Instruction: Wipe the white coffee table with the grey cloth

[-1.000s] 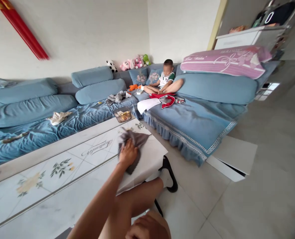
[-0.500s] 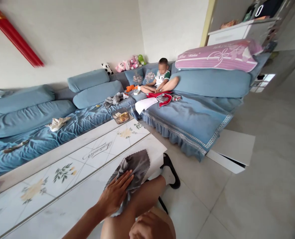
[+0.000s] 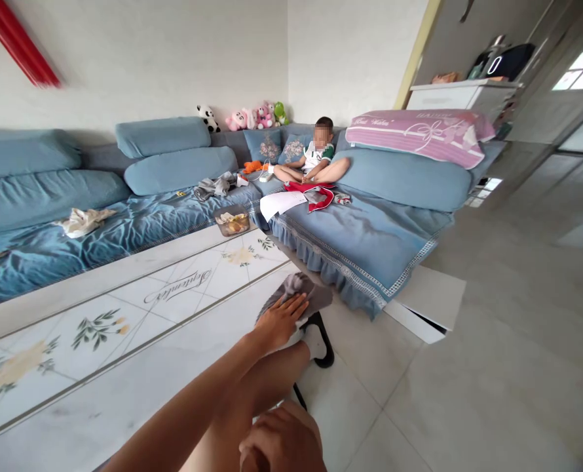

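Observation:
My left hand (image 3: 284, 321) lies flat, fingers stretched out, on a grey cloth (image 3: 316, 293) at the near right corner of the table. The cloth is bunched under the palm, and part of it hangs past the table edge. Beneath it is a long white table (image 3: 173, 354) with a marble look, printed flowers and the word "September". My right hand (image 3: 282, 442) is curled into a loose fist by my leg at the bottom of the view. No object shows in it, though its fingertips are partly hidden.
A clear container of food (image 3: 232, 223) stands at the table's far end. Behind it runs a blue corner sofa (image 3: 360, 242), where a person (image 3: 318, 154) sits cross-legged beside clothes and paper. A white flat box (image 3: 432, 298) lies on the floor. My foot in a black slipper (image 3: 323, 344) is beside the table.
My left hand has slid the cloth to the right and away from me, onto the table's corner. My right hand stays by my leg. The view has turned slightly right.

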The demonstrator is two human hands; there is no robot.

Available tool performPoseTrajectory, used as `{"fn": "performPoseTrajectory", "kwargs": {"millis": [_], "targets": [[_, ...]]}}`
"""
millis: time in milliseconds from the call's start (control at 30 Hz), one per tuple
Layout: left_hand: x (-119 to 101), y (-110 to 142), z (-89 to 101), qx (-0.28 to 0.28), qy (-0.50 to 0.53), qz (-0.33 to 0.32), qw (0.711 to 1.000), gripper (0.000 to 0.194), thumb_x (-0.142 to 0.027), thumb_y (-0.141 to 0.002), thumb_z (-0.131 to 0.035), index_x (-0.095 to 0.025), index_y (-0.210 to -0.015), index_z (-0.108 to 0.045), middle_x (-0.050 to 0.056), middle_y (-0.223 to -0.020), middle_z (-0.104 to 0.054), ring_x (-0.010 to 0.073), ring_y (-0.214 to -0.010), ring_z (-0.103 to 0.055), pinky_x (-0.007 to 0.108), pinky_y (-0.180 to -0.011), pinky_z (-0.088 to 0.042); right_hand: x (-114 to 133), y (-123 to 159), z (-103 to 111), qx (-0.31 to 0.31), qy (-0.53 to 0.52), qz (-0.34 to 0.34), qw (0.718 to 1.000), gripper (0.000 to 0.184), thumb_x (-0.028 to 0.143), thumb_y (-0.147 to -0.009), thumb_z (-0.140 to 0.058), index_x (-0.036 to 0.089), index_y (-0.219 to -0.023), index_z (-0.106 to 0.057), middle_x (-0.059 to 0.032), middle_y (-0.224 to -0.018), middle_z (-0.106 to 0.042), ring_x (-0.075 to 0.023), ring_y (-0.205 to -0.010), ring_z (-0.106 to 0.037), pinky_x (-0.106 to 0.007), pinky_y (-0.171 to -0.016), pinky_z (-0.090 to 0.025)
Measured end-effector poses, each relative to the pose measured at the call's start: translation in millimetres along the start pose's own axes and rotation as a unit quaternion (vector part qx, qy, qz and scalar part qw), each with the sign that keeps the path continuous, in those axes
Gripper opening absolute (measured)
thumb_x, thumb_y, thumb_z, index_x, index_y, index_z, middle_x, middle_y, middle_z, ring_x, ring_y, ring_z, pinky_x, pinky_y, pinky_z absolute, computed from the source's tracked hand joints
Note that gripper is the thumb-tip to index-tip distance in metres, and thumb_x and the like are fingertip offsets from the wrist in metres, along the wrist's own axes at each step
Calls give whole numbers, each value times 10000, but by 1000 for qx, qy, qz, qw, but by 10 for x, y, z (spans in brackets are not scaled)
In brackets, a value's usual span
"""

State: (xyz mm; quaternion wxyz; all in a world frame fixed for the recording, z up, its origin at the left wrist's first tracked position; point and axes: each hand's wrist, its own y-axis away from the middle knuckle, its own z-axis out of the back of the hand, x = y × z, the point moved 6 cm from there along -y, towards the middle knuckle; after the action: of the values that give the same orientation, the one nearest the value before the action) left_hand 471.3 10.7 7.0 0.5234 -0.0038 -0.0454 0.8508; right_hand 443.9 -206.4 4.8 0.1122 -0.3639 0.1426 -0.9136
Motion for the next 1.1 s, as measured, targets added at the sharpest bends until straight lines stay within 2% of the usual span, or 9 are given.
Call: {"fn": "performPoseTrajectory", "kwargs": {"millis": [133, 233, 333, 467, 600, 767, 933, 1000, 1100], "targets": [[127, 1572, 90, -21, -76, 23, 997, 974, -40, -966, -467, -245, -1867, -158, 46, -1911, -266, 216, -1732, -404, 418, -1313, -473, 38, -23, -165, 15, -30, 34, 999, 177, 296, -745, -842, 272, -718, -669, 47, -770, -778, -200, -748, -685, -320, -668, -470], [203, 2183, 194, -24, -111, 41, 993, 1025, -8, -937, -454, -275, -1870, -125, 34, -1888, -335, 206, -1697, -460, 370, -1262, -511, 46, -11, -318, 7, -21, 82, 996, 198, 322, -824, -859, 277, -740, -685, 57, -765, -773, -180, -735, -682, -305, -649, -472], [152, 1745, 147, -23, -97, 30, 995, 1004, -37, -963, -473, -261, -1871, -108, 50, -1897, -307, 238, -1724, -419, 405, -1312, -486, 0, 27, -530, -12, 14, 73, 997, 246, 363, -775, -863, 271, -694, -651, 48, -685, -715, -179, -680, -642, -324, -620, -460], [-7, 178, -36, 6, -49, 18, 999, 849, -157, -1056, -487, -183, -1857, -208, 88, -1924, -176, 290, -1766, -336, 522, -1415, -385, -123, 107, -743, 7, 46, 36, 998, 344, 376, -675, -852, 257, -584, -542, 39, -610, -650, -185, -643, -593, -335, -645, -481], [-66, -680, -41, 37, -13, 38, 999, 784, -216, -1092, -504, -152, -1839, -275, 84, -1928, -140, 290, -1789, -276, 549, -1453, -330, -157, 110, -460, -5, 45, -12, 999, 253, 328, -593, -813, 261, -592, -569, 40, -589, -647, -189, -621, -579, -344, -670, -488], [29, 576, -35, 4, -26, 28, 999, 881, -83, -1012, -479, -221, -1852, -253, 60, -1916, -217, 270, -1758, -355, 506, -1405, -414, 30, -2, 47, 2, -25, -21, 999, 114, 280, -661, -776, 270, -703, -671, 46, -738, -768, -208, -724, -694, -335, -710, -505], [157, 2066, 102, -49, -71, 73, 994, 1076, 14, -930, -416, -333, -1870, -23, 18, -1873, -350, 247, -1682, -491, 423, -1293, -525, 143, -66, -36, 47, -27, 48, 997, 134, 309, -752, -848, 298, -733, -716, 71, -751, -784, -196, -729, -718, -328, -666, -510], [135, 1975, 89, -39, -81, 71, 993, 1087, 21, -917, -410, -324, -1869, -13, 25, -1880, -330, 254, -1690, -479, 428, -1301, -513, 158, -71, -89, 50, -15, 60, 997, 185, 357, -772, -865, 296, -716, -700, 70, -722, -764, -192, -693, -695, -334, -652, -508], [59, 1110, -18, -23, -57, 46, 997, 1045, -11, -935, -437, -276, -1874, -66, 56, -1911, -230, 284, -1748, -375, 506, -1379, -431, 157, -59, -80, 49, -25, 43, 998, 146, 313, -776, -816, 282, -724, -683, 62, -717, -748, -186, -688, -677, -323, -680, -511]]}}
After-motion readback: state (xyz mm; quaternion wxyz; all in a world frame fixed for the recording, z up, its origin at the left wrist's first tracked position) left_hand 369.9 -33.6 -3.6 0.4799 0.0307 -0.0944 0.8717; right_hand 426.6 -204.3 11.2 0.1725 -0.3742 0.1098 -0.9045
